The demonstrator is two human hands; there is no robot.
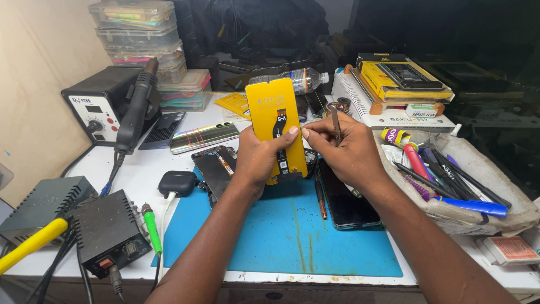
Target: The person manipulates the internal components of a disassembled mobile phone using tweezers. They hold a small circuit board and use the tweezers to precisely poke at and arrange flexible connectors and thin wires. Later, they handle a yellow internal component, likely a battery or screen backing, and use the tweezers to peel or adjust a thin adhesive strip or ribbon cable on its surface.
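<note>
Nearest me, the front edge of the white tabletop (140,174) carries a blue mat (292,236), with two dark power boxes (107,231) and a yellow-handled tool (31,243) at its left. Above the mat, my left hand (256,160) holds a yellow phone screen panel (275,118) upright, its back facing me, the grip clamped on its lower part with the thumb pressed across the black ribbon cable (279,126) that runs down the panel's middle. My right hand (349,152) sits just beside the panel's right edge, its grip closed on thin metal tweezers (336,124), which point upward between the fingers. Below the hands, a dark phone (346,200) lies flat on the mat to the right, a thin reddish tool (320,197) beside it, and an opened phone body (216,166) lies at the left. A small black case (177,183) rests left of the mat. To the right, a grey tray (484,169) holds pens and tools. Farther back stand a hot-air station (104,101) with its black handle, a plastic bottle (301,79) on its side, stacked clear boxes (140,34), and a yellow box (402,79).
</note>
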